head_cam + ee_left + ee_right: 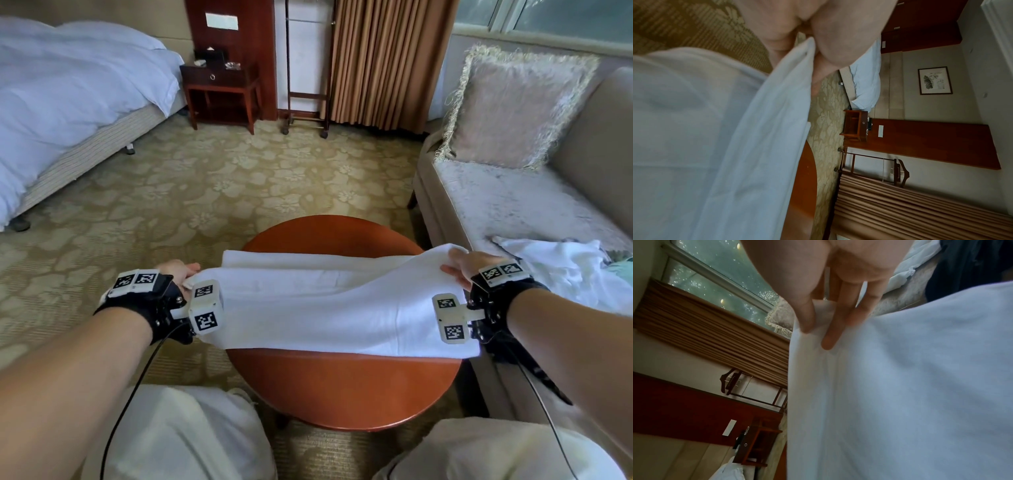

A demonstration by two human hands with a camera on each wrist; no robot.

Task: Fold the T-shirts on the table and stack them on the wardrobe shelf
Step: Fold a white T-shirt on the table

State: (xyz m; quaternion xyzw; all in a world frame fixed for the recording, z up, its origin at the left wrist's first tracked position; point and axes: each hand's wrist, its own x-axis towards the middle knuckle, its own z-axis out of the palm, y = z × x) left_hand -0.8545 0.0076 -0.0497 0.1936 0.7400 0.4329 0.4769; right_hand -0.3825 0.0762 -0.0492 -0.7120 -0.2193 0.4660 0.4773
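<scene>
Both hands, left hand (178,270) and right hand (460,267), pinch opposite ends of the white T-shirt (325,308) stretched between them above the counter (342,390). Step judged: mid-fold. Next, the held edge needs laying over evenly.

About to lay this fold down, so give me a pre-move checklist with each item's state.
1. Left hand pinches the white T-shirt edge: ok.
2. Right hand pinches the opposite edge: ok.
3. Cloth stretched between both hands without bunching: ok.
4. Shirt centred over the round table: not ok, its right end overhangs toward the sofa.
5. Sleeves tucked inside: cannot tell.
6. Wardrobe shelf ready: cannot tell, not visible.
</scene>
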